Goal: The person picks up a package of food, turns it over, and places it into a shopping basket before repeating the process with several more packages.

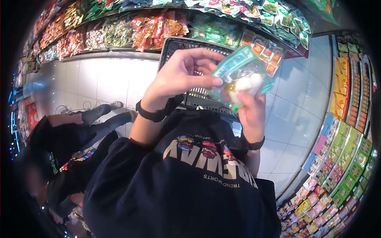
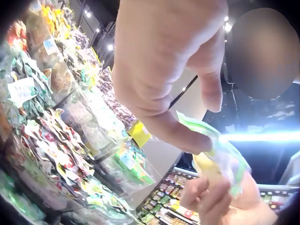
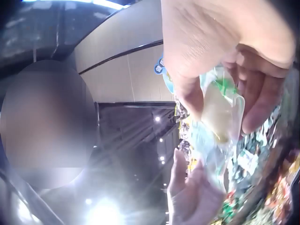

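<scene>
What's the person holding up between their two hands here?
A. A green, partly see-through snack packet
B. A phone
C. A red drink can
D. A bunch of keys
A: the left hand and the right hand both pinch a green packet with pale pieces showing through its clear part, in front of a black basket.

Head view: heavy fisheye, black vignette at corners, shelves bend at the rim. Even bright store light, glare on floor tiles. Wrist views: left hand, right hand and snack packet soft, overexposed; ceiling lamp flares, background blurred.
</scene>
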The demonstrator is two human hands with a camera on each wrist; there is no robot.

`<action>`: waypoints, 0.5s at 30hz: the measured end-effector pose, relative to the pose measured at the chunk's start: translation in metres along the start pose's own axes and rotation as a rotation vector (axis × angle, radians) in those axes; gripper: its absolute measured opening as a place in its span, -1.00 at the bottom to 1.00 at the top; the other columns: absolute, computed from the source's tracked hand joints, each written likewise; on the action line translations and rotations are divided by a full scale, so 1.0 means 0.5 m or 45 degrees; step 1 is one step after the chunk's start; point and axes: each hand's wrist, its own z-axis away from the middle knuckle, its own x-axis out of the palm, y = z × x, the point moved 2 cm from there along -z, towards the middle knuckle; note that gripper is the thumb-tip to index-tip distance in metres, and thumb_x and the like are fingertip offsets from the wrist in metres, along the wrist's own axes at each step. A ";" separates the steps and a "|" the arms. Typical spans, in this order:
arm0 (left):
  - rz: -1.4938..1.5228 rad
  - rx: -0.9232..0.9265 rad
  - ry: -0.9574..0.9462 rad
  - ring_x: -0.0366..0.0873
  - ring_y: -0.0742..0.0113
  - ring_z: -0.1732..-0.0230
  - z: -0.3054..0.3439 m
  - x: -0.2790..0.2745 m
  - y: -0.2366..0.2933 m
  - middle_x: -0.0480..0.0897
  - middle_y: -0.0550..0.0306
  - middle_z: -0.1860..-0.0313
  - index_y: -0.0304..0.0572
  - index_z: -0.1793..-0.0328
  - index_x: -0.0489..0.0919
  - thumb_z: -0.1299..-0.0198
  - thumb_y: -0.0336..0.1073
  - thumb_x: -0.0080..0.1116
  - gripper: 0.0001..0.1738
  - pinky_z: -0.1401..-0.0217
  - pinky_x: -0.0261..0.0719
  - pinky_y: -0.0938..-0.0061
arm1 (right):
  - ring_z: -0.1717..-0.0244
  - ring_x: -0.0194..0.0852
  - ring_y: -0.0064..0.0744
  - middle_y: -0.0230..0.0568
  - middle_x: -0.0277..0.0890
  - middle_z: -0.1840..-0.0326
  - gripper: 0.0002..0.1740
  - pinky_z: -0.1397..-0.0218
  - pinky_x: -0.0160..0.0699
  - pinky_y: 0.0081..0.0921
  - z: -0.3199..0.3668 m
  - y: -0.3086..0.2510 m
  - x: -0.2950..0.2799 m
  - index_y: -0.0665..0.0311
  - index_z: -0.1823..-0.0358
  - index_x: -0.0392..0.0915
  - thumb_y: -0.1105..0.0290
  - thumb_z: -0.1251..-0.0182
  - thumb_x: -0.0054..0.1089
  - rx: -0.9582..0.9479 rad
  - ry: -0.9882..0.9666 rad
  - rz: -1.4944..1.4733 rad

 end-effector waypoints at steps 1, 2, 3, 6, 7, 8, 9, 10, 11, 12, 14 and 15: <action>-0.020 -0.039 0.006 0.52 0.58 0.42 0.006 0.007 0.002 0.58 0.22 0.43 -0.45 0.03 0.49 0.00 -0.51 0.23 -0.63 0.32 0.50 0.70 | 0.08 0.44 -0.45 -0.23 0.43 0.09 -0.46 0.03 0.47 -0.46 0.010 0.004 0.000 0.36 -0.03 0.30 0.51 0.04 0.28 -0.037 -0.010 0.083; -0.018 -0.037 0.001 0.52 0.58 0.42 0.008 0.009 0.004 0.58 0.22 0.43 -0.45 0.03 0.49 0.00 -0.51 0.23 -0.63 0.32 0.50 0.70 | 0.08 0.44 -0.45 -0.23 0.43 0.09 -0.46 0.03 0.47 -0.46 0.016 0.003 0.004 0.36 -0.03 0.30 0.51 0.04 0.28 -0.040 -0.007 0.086; -0.004 -0.049 0.027 0.53 0.56 0.38 0.010 0.009 0.005 0.60 0.18 0.39 -0.44 0.04 0.50 -0.02 -0.49 0.20 -0.67 0.30 0.48 0.70 | 0.08 0.44 -0.45 -0.24 0.43 0.10 -0.45 0.04 0.46 -0.48 0.022 -0.001 0.011 0.37 -0.04 0.30 0.49 0.04 0.28 -0.071 -0.064 0.130; 0.004 -0.036 0.031 0.54 0.54 0.35 0.019 0.015 0.026 0.62 0.13 0.35 -0.43 0.12 0.54 -0.07 -0.45 0.15 -0.76 0.27 0.47 0.71 | -0.04 0.37 -0.30 -0.13 0.36 -0.04 -0.39 -0.09 0.37 -0.39 0.043 -0.005 0.002 0.41 -0.14 0.21 0.38 -0.05 0.19 -0.136 -0.202 0.329; 0.041 -0.021 0.022 0.54 0.54 0.34 0.020 0.019 0.029 0.62 0.13 0.34 -0.43 0.12 0.54 -0.08 -0.44 0.14 -0.75 0.27 0.46 0.71 | 0.00 0.40 -0.32 -0.13 0.38 0.01 -0.42 -0.06 0.39 -0.39 0.051 -0.007 -0.004 0.41 -0.11 0.24 0.36 -0.06 0.20 -0.138 -0.224 0.284; 0.079 -0.006 0.014 0.54 0.54 0.33 0.021 0.022 0.031 0.62 0.12 0.33 -0.43 0.11 0.54 -0.08 -0.43 0.13 -0.74 0.26 0.46 0.72 | 0.04 0.42 -0.33 -0.13 0.41 0.05 -0.45 -0.03 0.41 -0.38 0.057 -0.007 -0.006 0.42 -0.08 0.27 0.34 -0.08 0.20 -0.140 -0.245 0.239; 0.085 -0.007 0.014 0.54 0.54 0.33 0.023 0.023 0.033 0.62 0.12 0.33 -0.43 0.11 0.54 -0.08 -0.43 0.13 -0.74 0.26 0.46 0.72 | 0.04 0.42 -0.33 -0.13 0.41 0.05 -0.45 -0.03 0.41 -0.38 0.063 -0.009 -0.004 0.42 -0.08 0.27 0.34 -0.08 0.20 -0.136 -0.242 0.244; 0.079 -0.006 0.032 0.55 0.51 0.31 0.022 0.023 0.036 0.62 0.10 0.31 -0.44 0.11 0.54 -0.09 -0.43 0.12 -0.75 0.24 0.47 0.70 | 0.06 0.43 -0.33 -0.12 0.42 0.08 -0.48 0.00 0.43 -0.38 0.066 -0.013 0.000 0.42 -0.07 0.29 0.35 -0.10 0.19 -0.140 -0.202 0.335; 0.073 -0.004 0.049 0.56 0.49 0.30 0.020 0.023 0.039 0.63 0.07 0.29 -0.44 0.11 0.54 -0.09 -0.43 0.11 -0.75 0.22 0.48 0.68 | 0.08 0.45 -0.32 -0.12 0.43 0.11 -0.52 0.02 0.46 -0.37 0.068 -0.018 0.006 0.41 -0.05 0.30 0.35 -0.13 0.18 -0.145 -0.161 0.428; 0.079 -0.002 0.047 0.56 0.49 0.30 0.022 0.025 0.041 0.63 0.07 0.29 -0.44 0.11 0.54 -0.09 -0.43 0.11 -0.75 0.22 0.48 0.68 | 0.08 0.45 -0.32 -0.12 0.43 0.11 -0.52 0.02 0.46 -0.37 0.072 -0.022 0.018 0.41 -0.05 0.30 0.35 -0.13 0.18 -0.145 -0.159 0.434; 0.130 0.164 -0.014 0.57 0.42 0.23 0.024 0.031 0.048 0.62 0.01 0.23 -0.45 0.09 0.53 -0.09 -0.45 0.08 -0.74 0.14 0.50 0.61 | 0.19 0.49 -0.44 -0.17 0.51 0.18 -0.61 0.13 0.47 -0.55 0.079 -0.031 0.038 0.42 0.04 0.39 0.40 -0.13 0.21 -0.234 0.004 0.267; 0.136 0.164 -0.014 0.57 0.42 0.23 0.024 0.032 0.047 0.62 0.01 0.23 -0.45 0.09 0.53 -0.09 -0.45 0.08 -0.74 0.14 0.50 0.61 | 0.19 0.49 -0.44 -0.17 0.51 0.18 -0.61 0.13 0.47 -0.55 0.084 -0.033 0.038 0.42 0.04 0.39 0.40 -0.13 0.21 -0.232 0.007 0.272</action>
